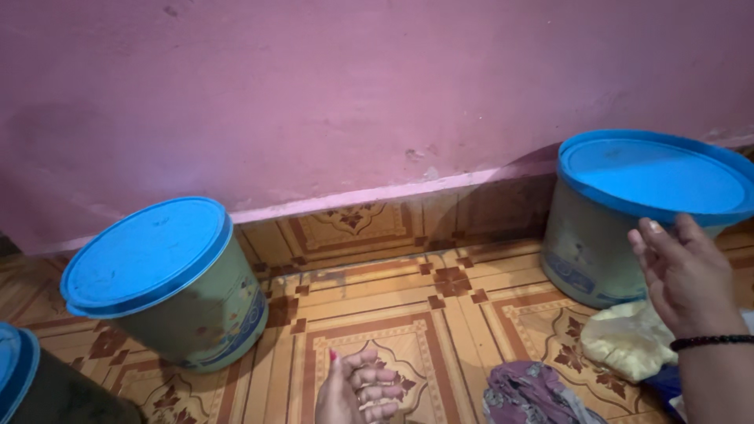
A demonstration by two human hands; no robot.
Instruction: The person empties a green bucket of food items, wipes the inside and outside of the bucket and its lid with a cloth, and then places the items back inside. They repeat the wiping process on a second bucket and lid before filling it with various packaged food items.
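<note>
Two hands: right hand (687, 275) open at bucket lid (656, 174); left hand (360, 389) curled, empty, cropped.

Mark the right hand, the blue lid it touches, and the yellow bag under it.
right hand (685, 275), head view, back of the hand
blue lid (656, 174), head view, flat top
yellow bag (627, 339), head view, middle of its crumpled surface

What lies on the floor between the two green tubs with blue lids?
In the head view, only bare patterned floor tiles lie between the left tub and the right tub. The left hand hangs below this stretch.
</note>
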